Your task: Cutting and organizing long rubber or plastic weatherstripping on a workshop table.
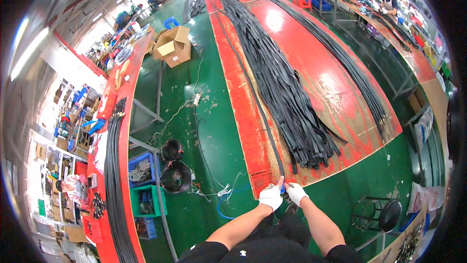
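Black tube (pixel 265 119) along table (pixel 301 44), gripped near end by left hand (pixel 271 197); blue item (pixel 283 189) against right hand (pixel 296 193), can't tell if held; carton (pixel 173 49) marking illegible.

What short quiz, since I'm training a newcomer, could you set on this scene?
1. Multiple choice: the gloves on the left hand and right hand are: a) blue, b) white, c) black?
2. True or false: a round black stool stands to the right of both hands.
3. Fill in: the long black strand running toward the hands lies on a ____ tabletop.

Key: 1. b; 2. true; 3. red
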Action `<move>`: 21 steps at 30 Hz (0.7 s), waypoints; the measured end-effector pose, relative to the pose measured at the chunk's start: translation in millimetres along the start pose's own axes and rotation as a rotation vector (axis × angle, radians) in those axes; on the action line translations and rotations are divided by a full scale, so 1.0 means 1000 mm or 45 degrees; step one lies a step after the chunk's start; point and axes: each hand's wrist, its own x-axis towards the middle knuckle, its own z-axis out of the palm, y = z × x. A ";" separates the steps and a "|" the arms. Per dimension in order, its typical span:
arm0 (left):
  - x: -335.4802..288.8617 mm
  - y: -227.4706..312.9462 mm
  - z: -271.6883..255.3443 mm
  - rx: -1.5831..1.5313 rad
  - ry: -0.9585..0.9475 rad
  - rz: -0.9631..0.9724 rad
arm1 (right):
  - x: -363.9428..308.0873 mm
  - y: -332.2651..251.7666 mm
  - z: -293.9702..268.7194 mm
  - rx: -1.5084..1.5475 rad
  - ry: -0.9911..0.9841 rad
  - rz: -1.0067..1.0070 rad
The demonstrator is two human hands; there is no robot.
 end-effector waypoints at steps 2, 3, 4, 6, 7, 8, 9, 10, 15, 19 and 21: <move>0.001 -0.004 0.006 -0.027 0.001 -0.037 | 0.000 0.008 0.005 0.022 0.056 0.006; 0.003 -0.004 0.007 -0.035 0.000 -0.045 | 0.004 0.017 0.010 0.021 0.084 0.016; 0.004 -0.002 0.003 -0.033 -0.005 -0.062 | 0.009 0.029 0.015 0.024 0.115 0.021; 0.002 0.005 -0.002 -0.032 -0.022 -0.101 | 0.013 0.054 0.019 0.017 0.175 -0.032; 0.000 0.001 0.002 -0.024 -0.007 -0.117 | 0.002 0.051 0.022 0.070 0.135 0.026; -0.001 -0.002 0.005 -0.018 0.007 -0.133 | -0.007 0.048 0.023 0.121 0.095 0.084; -0.002 -0.002 0.006 -0.008 0.020 -0.140 | -0.013 0.045 0.020 0.165 0.052 0.110; -0.003 -0.001 0.008 -0.013 0.031 -0.146 | -0.018 0.043 0.016 0.208 0.007 0.137; -0.008 0.007 0.010 -0.035 0.040 -0.184 | -0.004 0.045 0.013 0.308 -0.025 0.088; -0.006 0.019 0.003 -0.042 0.054 -0.189 | 0.034 0.084 0.018 0.186 0.116 -0.130; -0.012 0.011 0.001 -0.032 0.061 -0.222 | 0.031 0.078 0.025 0.022 0.150 -0.134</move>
